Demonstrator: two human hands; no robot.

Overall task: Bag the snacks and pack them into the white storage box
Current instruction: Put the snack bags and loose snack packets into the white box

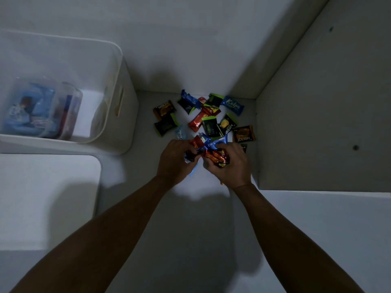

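Head view, left to right: we see a white plastic storage box (118, 98) holding clear bags of snacks (42, 111). Beside it, small foil-wrapped snack packets (208, 117) lie scattered on the white surface (211, 218). Our left hand (174, 160) and right hand (229, 166) are closed around several packets. These look light, crinkly and slippery; we judge pinching the sealed ends safest.

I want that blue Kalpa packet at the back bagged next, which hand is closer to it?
Right. The right hand sits nearer the blue Kalpa packet, roughly in line below it; the left hand is farther off to the left. Both hold snacks.
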